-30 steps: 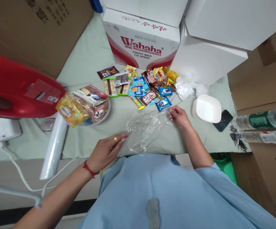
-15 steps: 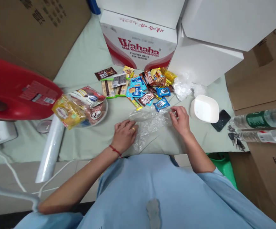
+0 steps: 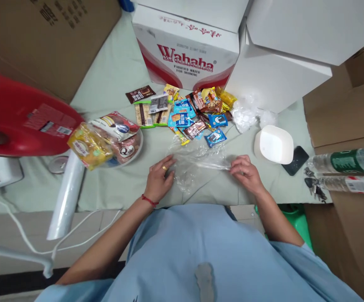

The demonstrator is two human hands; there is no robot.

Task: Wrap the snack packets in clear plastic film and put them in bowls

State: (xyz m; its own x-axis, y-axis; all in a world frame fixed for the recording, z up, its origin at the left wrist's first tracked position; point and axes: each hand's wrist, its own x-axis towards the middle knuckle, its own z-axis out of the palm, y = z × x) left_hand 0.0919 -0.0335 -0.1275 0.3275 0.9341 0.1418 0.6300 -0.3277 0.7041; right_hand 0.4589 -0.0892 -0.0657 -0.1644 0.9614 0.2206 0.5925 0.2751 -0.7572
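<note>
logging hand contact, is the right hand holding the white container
No, the right hand grips clear plastic; the white container stands apart.

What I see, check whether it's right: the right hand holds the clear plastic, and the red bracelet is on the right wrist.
Wrong side: in the head view, the red bracelet is on the left wrist. The right hand does hold the clear plastic.

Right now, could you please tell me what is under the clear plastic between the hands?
Under the clear plastic, the pale green cloth shows through. What lies beneath its brightest creases, the left fingers and the right fingers cannot be seen.
</note>
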